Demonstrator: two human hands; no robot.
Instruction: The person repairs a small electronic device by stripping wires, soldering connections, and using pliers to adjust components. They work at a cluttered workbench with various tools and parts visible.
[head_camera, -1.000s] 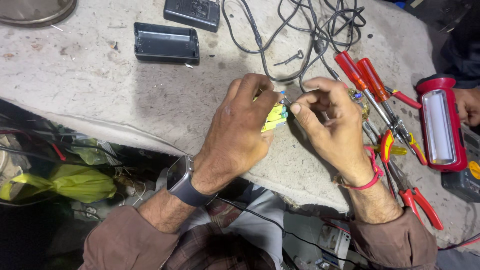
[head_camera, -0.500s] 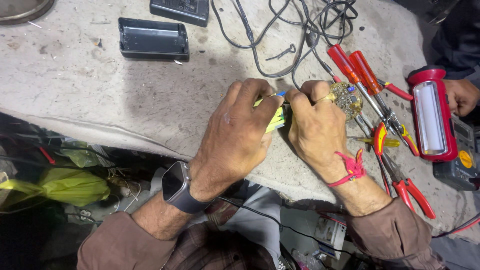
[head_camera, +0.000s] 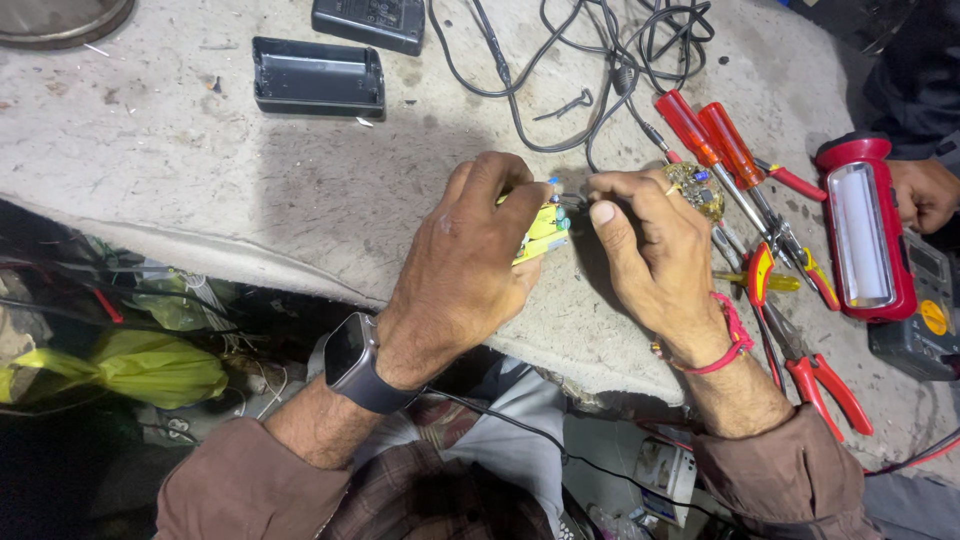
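Note:
My left hand (head_camera: 465, 265) grips a small yellow-green circuit board (head_camera: 543, 232) over the front part of the stone worktop (head_camera: 180, 170). Facing it, my right hand (head_camera: 655, 260) pinches a thin metal lead or wire end at the board's right edge. Fingertips of both hands meet at the board. Behind my right hand's knuckles lies another small round circuit board (head_camera: 697, 187) with tiny components. A dark watch sits on my left wrist, and a red thread band circles my right wrist.
Two red-handled screwdrivers (head_camera: 715, 140) and red pliers (head_camera: 815, 375) lie right of my hands. A red torch (head_camera: 865, 235) stands beside another person's hand (head_camera: 925, 195). Black plastic casings (head_camera: 318, 75) and tangled black cables (head_camera: 600, 50) rest at the back. A multimeter (head_camera: 925, 325) is far right.
Both hands have stayed together on the board, shifting slightly; my right fingers have adjusted their pinch at its edge. The other person's hand stays beside the red torch.

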